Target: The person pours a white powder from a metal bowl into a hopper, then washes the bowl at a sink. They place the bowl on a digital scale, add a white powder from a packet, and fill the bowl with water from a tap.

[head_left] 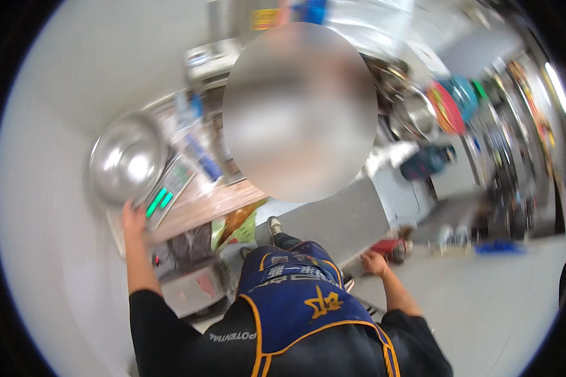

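Observation:
A large round steel bowl [129,157] sits at the left end of the counter, on or against a digital scale [170,191] with a lit green display. My left hand [134,221] reaches to the near rim of the bowl, beside the display. Motion blurs its fingers, so whether they grip the rim or only touch it does not show. Low at my right side, my right hand [375,262] has its fingers curled in. What it holds, if anything, is hidden. Close behind it is a red object [391,247], too smeared to name.
Plastic packets [198,151] lie on the wood-patterned counter [233,196]. Below it are a green and brown bag [236,225] and a pale-lidded bin [195,290]. Steel pots [415,116] and a red basin [445,108] stand far right. A large blurred circle hides the middle.

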Motion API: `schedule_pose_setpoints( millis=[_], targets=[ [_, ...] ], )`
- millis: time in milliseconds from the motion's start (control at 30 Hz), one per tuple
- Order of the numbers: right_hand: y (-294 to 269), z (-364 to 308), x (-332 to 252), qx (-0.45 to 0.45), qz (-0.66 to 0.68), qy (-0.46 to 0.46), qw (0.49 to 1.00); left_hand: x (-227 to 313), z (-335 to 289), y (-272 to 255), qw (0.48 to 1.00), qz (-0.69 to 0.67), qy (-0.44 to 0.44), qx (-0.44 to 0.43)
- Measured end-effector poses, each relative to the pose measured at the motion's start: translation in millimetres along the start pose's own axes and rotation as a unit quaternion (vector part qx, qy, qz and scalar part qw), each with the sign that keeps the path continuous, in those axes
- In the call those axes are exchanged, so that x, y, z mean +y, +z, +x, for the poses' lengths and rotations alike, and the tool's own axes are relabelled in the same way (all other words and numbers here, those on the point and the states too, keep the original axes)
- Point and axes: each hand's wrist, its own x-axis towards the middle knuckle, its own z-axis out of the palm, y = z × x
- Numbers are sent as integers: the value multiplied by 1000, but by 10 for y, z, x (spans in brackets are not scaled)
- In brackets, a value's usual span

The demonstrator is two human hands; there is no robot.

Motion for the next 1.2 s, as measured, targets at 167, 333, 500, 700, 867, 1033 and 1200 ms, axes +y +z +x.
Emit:
schedule_pose_setpoints(
  millis=[167, 333, 500, 700, 867, 1033, 1200],
  targets=[
    [-145, -54, -64, 55, -111, 22, 992, 53, -40, -181, 982, 158, 105, -20],
    [-528, 39, 175, 97, -86, 33, 991, 392, -492, -74, 971, 228, 64, 42],
    [-1071, 408, 616, 87, -72, 14, 993, 1238, -1557, 685, 844, 414, 283, 193],
    [-2073, 827, 1188, 79, -55, 4, 995, 3554, -2282, 2822, 921, -312, -193, 132],
    [-3169, 751, 1312, 132, -87, -28, 987, 5030, -1912, 4842, 920, -326, -214, -37],
    [-3919, 871, 1277, 226, 113, -37, 967, 6251, -1862, 6813, 914, -264, -174, -255],
    [-4450, 923, 1346, 256, 307, -35, 916, 6931, -2120, 8858, 883, -194, -191, -382]
  ],
)
